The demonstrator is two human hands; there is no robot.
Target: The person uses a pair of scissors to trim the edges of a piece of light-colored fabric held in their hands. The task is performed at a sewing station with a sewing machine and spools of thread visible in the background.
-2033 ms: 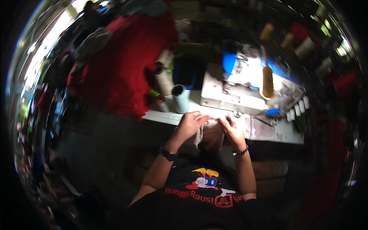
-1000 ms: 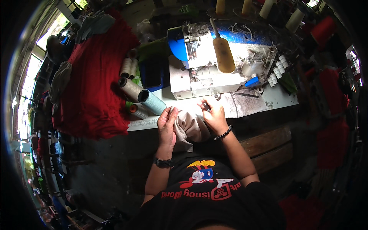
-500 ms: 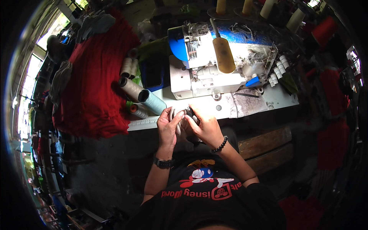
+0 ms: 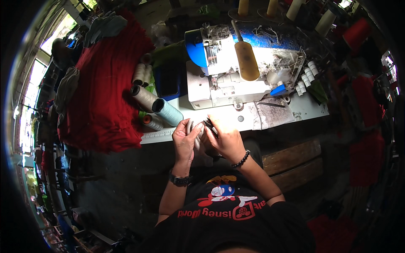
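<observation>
Just off the table's near edge, my two hands are close together. My left hand [image 4: 184,140] is closed, its thumb and fingers pinching a folded strip of light grey cloth [image 4: 196,131]. Beside it, my right hand [image 4: 228,141] is closed round a small dark tool [image 4: 209,124], whose tip points at the cloth. The tool looks like thread snips, but the fingers cover most of it. Past my hands, a white sewing machine [image 4: 230,96] stands on the white table [image 4: 228,114].
A heap of red cloth [image 4: 99,92] lies to the left. Thread cones, one pale blue [image 4: 168,112] and one cream [image 4: 143,97], lie beside my left hand. A yellow lamp [image 4: 246,61] hangs over the machine. A wooden bench [image 4: 291,159] is at the right.
The dark tool has turned in my right hand and now lies slimmer between the fingers. The right-hand fingers have closed in slightly; my left hand keeps its hold on the cloth.
</observation>
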